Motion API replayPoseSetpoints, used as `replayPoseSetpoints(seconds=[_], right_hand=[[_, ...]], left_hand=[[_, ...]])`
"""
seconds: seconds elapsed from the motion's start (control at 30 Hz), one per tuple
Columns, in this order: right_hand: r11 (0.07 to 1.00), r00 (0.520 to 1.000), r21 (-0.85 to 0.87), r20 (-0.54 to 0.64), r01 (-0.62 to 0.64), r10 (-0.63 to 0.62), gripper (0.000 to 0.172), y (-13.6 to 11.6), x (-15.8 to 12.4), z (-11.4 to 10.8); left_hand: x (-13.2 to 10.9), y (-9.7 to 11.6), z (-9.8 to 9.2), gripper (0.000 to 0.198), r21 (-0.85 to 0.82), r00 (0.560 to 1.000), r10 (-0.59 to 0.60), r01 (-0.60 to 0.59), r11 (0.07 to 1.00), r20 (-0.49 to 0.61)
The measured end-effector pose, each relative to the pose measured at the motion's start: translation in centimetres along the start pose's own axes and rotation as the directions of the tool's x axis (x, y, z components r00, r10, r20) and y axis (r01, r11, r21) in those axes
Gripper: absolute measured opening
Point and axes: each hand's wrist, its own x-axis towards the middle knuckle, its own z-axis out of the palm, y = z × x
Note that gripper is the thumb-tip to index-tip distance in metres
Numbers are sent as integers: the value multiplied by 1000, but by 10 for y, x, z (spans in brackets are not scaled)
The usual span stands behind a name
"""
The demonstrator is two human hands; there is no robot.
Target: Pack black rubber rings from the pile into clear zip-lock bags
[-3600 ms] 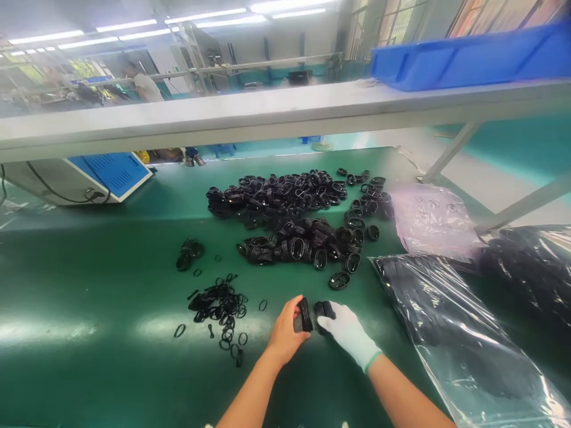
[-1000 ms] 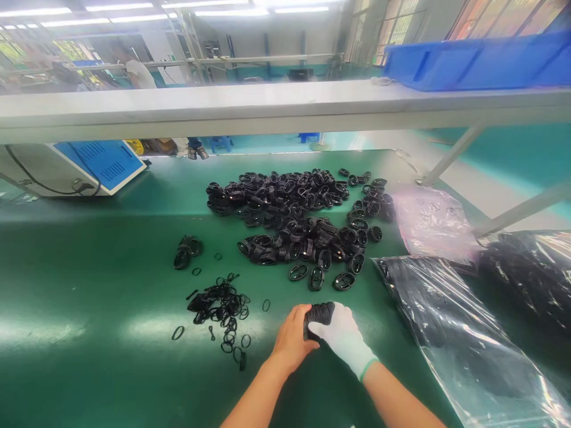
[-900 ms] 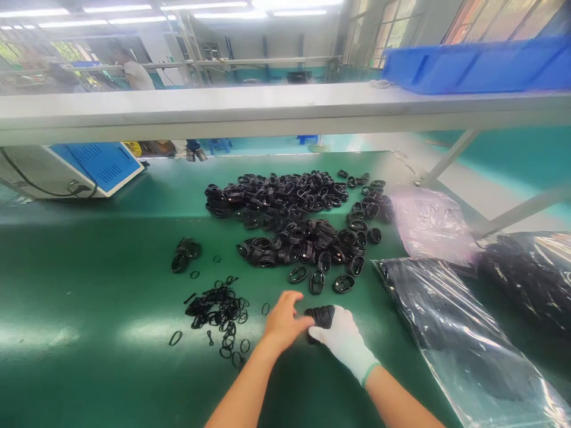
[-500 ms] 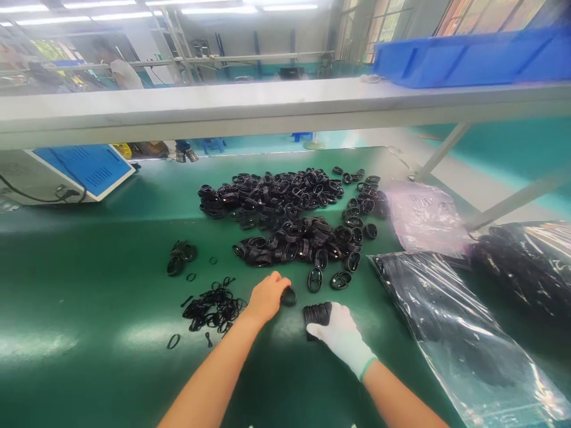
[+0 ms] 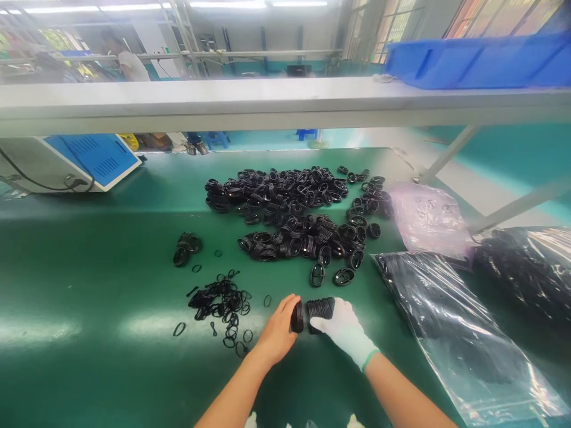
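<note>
Adding black oval plastic buckle (image 5: 297, 317), pinched in bare left hand (image 5: 279, 333), to buckle stack (image 5: 321, 308) clasped by white-gloved right hand (image 5: 342, 330); next needs edge alignment. Loose buckles (image 5: 330, 275) just beyond.

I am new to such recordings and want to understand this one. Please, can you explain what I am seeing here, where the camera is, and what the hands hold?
There is no machine: a person works with two hands, filmed by a camera on their head, looking down. The gloved right hand grips a stack of black oval parts. The bare left hand holds one more part against its end. On the green table lie a pile of the same parts, small thin rings and plastic bags. A shelf above carries a blue bin.
</note>
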Motion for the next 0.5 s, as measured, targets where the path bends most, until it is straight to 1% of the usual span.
replayPoseSetpoints(seconds=[0.07,0.23,0.5], right_hand=[[1000,1000,-1,6,-8,8,60,0,0,0],[999,1000,-32,9,-13,13,60,1,2,1],[998,999,-66,29,-13,15,61,-2,2,-4]], left_hand=[[-4,-8,6,78,-89,1000,18,-19,996,-9],[-1,-13,24,76,-96,997,73,-76,993,-38],[3,-11,28,76,-134,996,39,-50,990,-82]])
